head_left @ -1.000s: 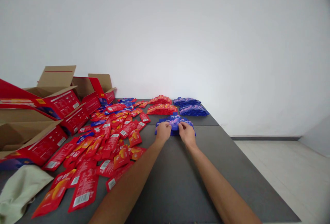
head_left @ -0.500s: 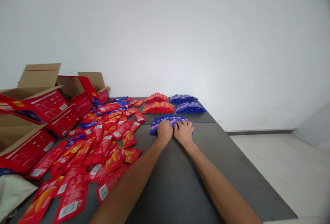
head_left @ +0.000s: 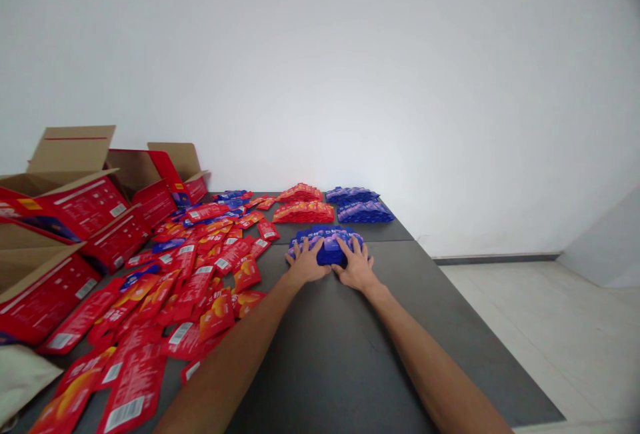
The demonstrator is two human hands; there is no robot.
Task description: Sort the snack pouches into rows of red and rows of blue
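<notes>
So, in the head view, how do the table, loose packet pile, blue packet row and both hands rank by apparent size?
1. Table
2. Loose packet pile
3. Blue packet row, partly covered
4. Left hand and right hand: too alike to rank

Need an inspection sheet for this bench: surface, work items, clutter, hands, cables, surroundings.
Surface: dark grey table, a seam running across it near the front blue pile.
Work items: front blue pile of overlapping packets under both hands; beyond it, two red piles and, to their right, two blue piles.
Clutter: loose packets, mostly red, some blue, strewn on the left; open cartons farther left; pale cloth at the lower left edge.
Hands: left hand and right hand on the front blue pile, fingers spread.
Cables: nothing seen.
Surroundings: white wall behind, pale floor to the right.
</notes>
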